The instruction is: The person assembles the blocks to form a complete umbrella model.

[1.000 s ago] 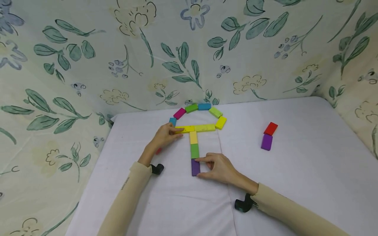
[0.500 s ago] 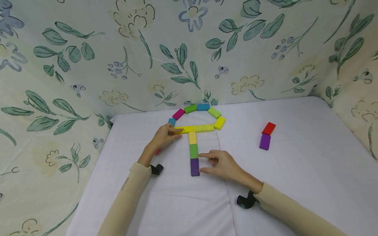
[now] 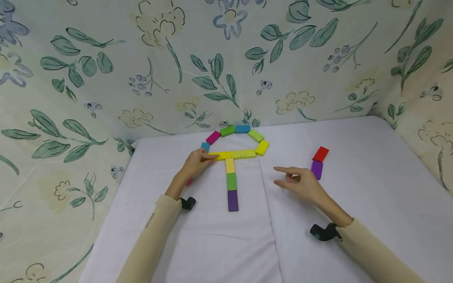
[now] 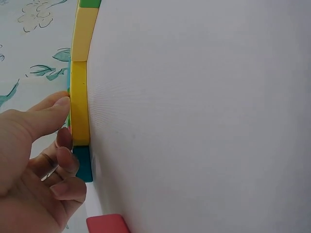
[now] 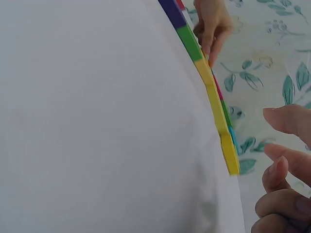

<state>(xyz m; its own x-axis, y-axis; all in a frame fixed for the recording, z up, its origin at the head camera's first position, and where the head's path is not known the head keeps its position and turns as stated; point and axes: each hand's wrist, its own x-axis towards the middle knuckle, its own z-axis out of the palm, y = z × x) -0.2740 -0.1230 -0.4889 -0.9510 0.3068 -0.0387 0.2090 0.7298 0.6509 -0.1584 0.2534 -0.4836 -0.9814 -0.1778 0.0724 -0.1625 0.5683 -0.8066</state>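
My left hand (image 3: 196, 162) is at the left yellow block (image 3: 223, 156), its thumb and forefinger at that block's end in the left wrist view. A second, paler yellow block (image 3: 244, 154) continues the bar to the right. Below the bar runs a stem: a light yellow block (image 3: 230, 165), a green block (image 3: 231, 181) and a purple block (image 3: 232, 200). My right hand (image 3: 301, 182) hovers to the right of the stem, holding nothing. Its thumb and forefinger are spread apart while the other fingers curl. Near it lie a red block (image 3: 320, 154) and a second purple block (image 3: 316, 169).
An arc of blocks rises above the bar: blue (image 3: 205, 146), magenta (image 3: 213, 137), green (image 3: 227, 131), blue (image 3: 242, 129), light green (image 3: 256, 135) and yellow (image 3: 262, 147). A red block (image 3: 189, 181) is partly hidden by my left wrist. White cloth (image 3: 212, 247) covers the table.
My right hand has left the purple block at the stem's bottom and moved right, toward the loose red and purple blocks. My left hand stays at the yellow bar.
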